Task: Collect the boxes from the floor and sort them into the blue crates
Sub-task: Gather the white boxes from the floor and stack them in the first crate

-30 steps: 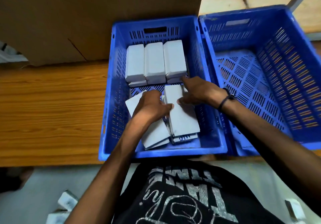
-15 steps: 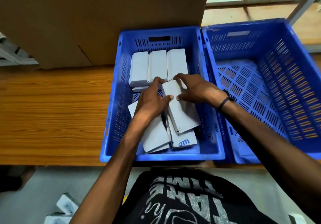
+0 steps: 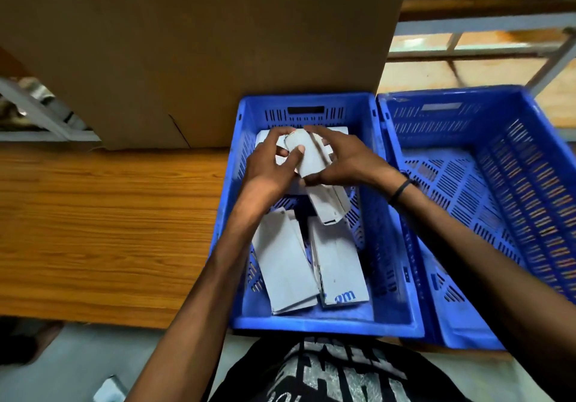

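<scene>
Nearest, on the floor at the bottom left, one box (image 3: 107, 390) lies uncollected, only partly in view, so the floor is not cleared. Just beyond, at the tabletop (image 3: 103, 230) edge, stands the left crate (image 3: 391, 245); two flat boxes (image 3: 285, 264) lie loose and askew on its near floor, one beside the other. Further in, both hands meet over one box (image 3: 314, 171) — the left hand (image 3: 269, 168) grips its left side with the thumb on top, the right hand (image 3: 346, 158) curls round its right side — and hold it tilted above the row (image 3: 338, 130) of boxes at the far wall (mostly hidden under the hands). I judge it is being set onto that row. The right crate (image 3: 505, 214), touching the left one, holds nothing that shows. So the sorting looks early: a few boxes stowed, two to straighten, at least one to fetch. Behind stands a carton (image 3: 199, 52).
</scene>
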Motion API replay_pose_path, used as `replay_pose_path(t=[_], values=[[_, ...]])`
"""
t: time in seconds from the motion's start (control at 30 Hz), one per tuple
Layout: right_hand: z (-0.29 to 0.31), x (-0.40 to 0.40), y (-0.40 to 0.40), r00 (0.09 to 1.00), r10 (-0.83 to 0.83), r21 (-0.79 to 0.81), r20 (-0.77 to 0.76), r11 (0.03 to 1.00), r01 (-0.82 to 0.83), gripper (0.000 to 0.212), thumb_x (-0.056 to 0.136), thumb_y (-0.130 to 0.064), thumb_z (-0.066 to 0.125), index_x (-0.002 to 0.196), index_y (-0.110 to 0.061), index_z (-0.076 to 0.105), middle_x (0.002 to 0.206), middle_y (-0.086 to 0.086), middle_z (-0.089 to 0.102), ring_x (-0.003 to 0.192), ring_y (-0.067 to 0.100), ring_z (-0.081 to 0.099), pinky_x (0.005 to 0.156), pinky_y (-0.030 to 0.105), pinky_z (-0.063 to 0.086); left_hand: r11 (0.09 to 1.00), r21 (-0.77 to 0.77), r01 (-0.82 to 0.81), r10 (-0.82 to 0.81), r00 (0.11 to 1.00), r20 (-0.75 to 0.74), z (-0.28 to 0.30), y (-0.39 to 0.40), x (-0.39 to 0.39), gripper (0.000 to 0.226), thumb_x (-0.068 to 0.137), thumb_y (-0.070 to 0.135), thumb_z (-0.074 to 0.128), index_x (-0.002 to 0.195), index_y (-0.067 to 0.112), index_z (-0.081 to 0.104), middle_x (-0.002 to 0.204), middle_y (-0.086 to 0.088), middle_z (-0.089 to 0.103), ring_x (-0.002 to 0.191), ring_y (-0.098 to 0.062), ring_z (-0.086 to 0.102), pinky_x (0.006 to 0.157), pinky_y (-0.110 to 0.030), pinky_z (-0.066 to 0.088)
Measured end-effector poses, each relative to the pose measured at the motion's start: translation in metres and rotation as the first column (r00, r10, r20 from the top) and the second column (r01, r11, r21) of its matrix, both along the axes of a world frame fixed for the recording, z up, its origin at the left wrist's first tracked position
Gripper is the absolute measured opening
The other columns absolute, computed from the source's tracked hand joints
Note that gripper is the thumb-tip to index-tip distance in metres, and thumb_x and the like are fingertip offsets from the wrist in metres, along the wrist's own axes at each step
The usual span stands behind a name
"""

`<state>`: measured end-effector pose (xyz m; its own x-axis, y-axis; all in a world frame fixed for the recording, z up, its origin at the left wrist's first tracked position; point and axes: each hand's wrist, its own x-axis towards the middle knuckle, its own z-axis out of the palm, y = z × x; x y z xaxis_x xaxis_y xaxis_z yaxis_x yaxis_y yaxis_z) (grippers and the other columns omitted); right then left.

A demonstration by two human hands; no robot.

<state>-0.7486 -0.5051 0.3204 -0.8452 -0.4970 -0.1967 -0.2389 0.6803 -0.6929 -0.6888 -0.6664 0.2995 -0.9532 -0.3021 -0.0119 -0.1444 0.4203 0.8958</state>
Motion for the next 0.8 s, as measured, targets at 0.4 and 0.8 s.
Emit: replay_pose_path(t=[0.4,0.8], values=[[-0.005,-0.047,-0.006,0.835,0.051,-0.510,0.548,0.812,0.285,0.068,0.088,0.004,0.072,0.147,-0.021,0.050,0.096,0.005,0.077,0.085,0.021,0.075,0.064,0.031,0.060,0.819,0.564,0.101,-0.219,0.965,0.144,-0.010,-0.020,-0.001,0.048,0.099,0.047,0.059,0.145,0.049,0.044,0.137,-0.003,0.064,0.114,-0.027,0.069,0.092,-0.048,0.058],[-0.020,-0.048,-0.001,0.923,-0.089,-0.405,0.375,0.880,0.249,0.058,0.081,-0.018,0.085,0.133,-0.033,0.063,0.117,0.005,0.072,0.105,0.024,0.071,0.095,0.039,0.057,0.889,0.456,-0.034,-0.035,0.989,0.143,-0.029,-0.013,-0.008,0.098,0.081,0.027,0.086,0.154,0.046,0.022,0.127,-0.013,0.060,0.106,-0.030,0.073,0.089,-0.053,0.061]])
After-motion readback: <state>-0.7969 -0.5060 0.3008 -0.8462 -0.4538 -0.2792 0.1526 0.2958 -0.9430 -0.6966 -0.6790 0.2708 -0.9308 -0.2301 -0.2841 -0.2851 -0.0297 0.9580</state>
